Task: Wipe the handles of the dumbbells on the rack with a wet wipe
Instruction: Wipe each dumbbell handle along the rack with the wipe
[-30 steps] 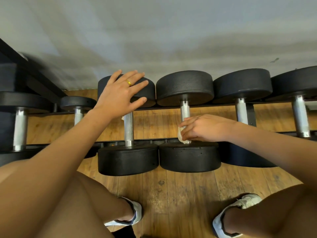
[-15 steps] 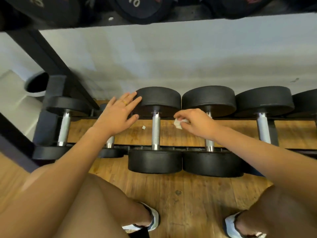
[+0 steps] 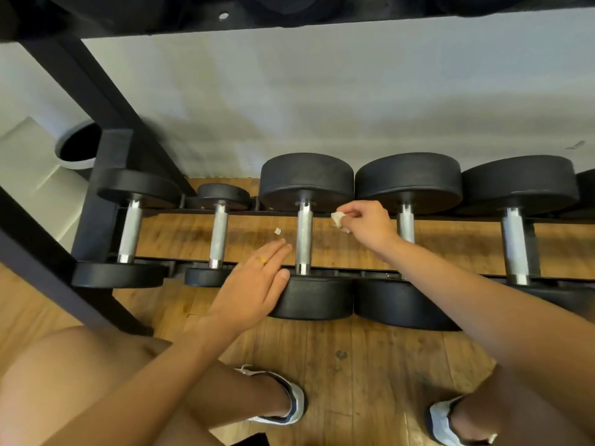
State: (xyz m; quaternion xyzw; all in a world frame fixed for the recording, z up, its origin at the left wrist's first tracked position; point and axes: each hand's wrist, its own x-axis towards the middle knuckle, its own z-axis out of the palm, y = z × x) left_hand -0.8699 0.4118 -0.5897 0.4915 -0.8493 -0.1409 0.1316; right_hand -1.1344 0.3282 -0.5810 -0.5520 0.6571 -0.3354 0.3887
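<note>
dumbbells: five black round-headed dumbbells with knurled chrome handles (image 3: 304, 239) on black steel rack (image 3: 103, 188) | wipe: one crumpled white wet wipe (image 3: 338, 219) pinched in right grip (image 3: 367, 225), between third and fourth handles, touching neither | left grip (image 3: 257, 281): fingers straight, holding nothing, at third dumbbell's near head | wooden floor (image 3: 354, 365): one small white scrap (image 3: 277, 231)

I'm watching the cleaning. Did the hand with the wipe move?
Yes. The right hand with the wet wipe left the fourth handle from the left and shifted leftward, toward the third handle.
</note>
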